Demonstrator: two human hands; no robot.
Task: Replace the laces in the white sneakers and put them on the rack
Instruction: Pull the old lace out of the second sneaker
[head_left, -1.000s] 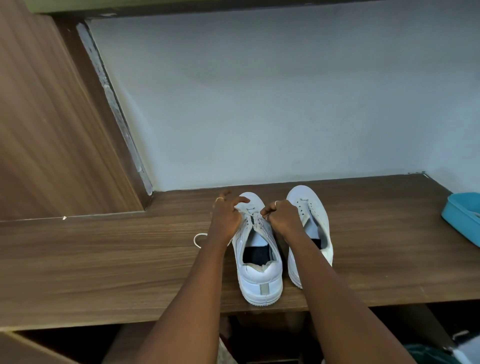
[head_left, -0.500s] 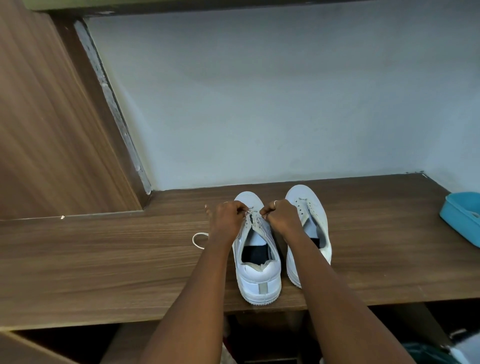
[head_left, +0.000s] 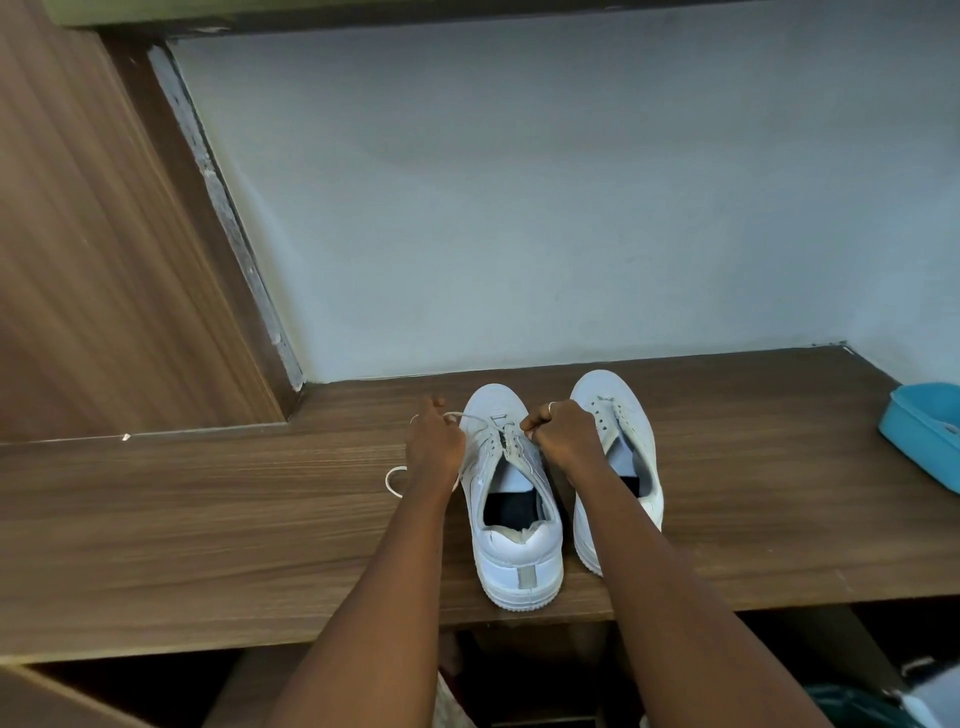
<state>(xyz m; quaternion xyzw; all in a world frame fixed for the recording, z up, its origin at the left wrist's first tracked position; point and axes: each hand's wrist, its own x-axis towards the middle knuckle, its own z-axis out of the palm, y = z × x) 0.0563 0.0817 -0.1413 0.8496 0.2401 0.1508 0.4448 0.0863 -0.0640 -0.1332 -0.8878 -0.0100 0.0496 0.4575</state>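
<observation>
Two white sneakers stand side by side on the wooden shelf (head_left: 208, 519), toes toward the wall. The left sneaker (head_left: 511, 519) has a white lace (head_left: 475, 417) threaded through its front eyelets. My left hand (head_left: 434, 447) pinches that lace just left of the shoe, and a loop of the lace trails on the wood behind my wrist. Over the shoe's right eyelet row, my right hand (head_left: 563, 441) is closed on the lace. The right sneaker (head_left: 623, 431) has bare eyelets and is partly hidden by my right forearm.
A blue plastic tray (head_left: 922, 431) sits at the shelf's right end. A wooden side panel (head_left: 104, 260) rises on the left and a pale wall (head_left: 519, 208) stands behind the shoes. Dark space and some items lie below the shelf's front edge.
My left hand has moved out to the left, drawing the lace taut across the toe of the left sneaker. My right hand has stayed at the eyelets.
</observation>
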